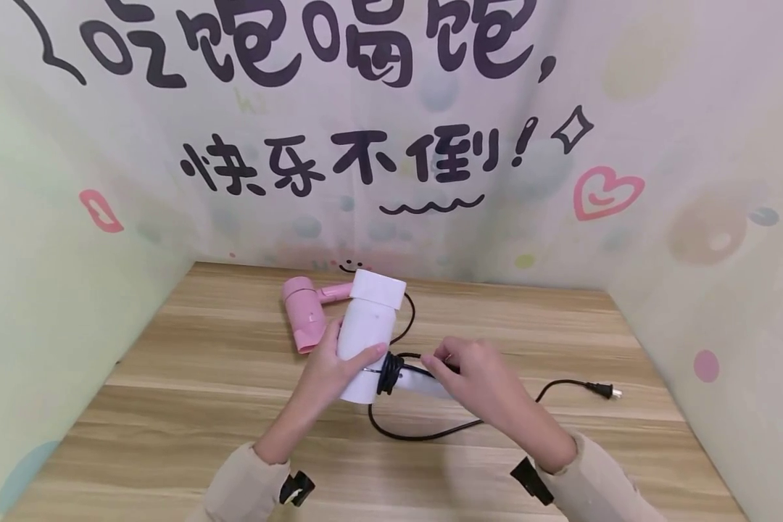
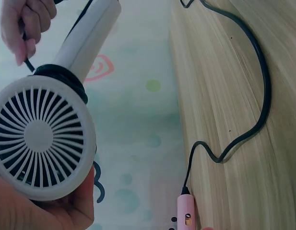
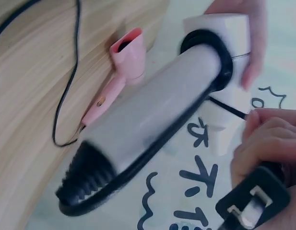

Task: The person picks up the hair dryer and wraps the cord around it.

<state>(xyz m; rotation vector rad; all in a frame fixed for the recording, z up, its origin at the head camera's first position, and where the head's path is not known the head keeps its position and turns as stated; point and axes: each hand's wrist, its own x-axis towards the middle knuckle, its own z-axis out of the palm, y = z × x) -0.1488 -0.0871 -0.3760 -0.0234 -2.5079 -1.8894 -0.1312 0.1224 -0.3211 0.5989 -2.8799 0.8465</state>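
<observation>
A white hair dryer (image 1: 367,326) is held up over the table, gripped round its barrel by my left hand (image 1: 331,366). Its round slotted grille (image 2: 38,136) faces the left wrist camera. Several turns of black cord (image 1: 389,374) circle the top of the handle (image 3: 152,105), and the cord also runs along the handle from its ribbed end. My right hand (image 1: 479,373), to the right of the dryer, pinches a stretch of that cord between thumb and fingers. In the head view this hand covers the handle's far end.
A pink hair dryer (image 1: 304,315) lies behind the white one on the wooden table (image 1: 189,406), its thin black cord (image 3: 73,76) trailing off. On the right lies a two-pin plug (image 1: 602,390), with loose cord (image 1: 424,438) looping towards the front. A printed cloth wall (image 1: 339,225) stands behind.
</observation>
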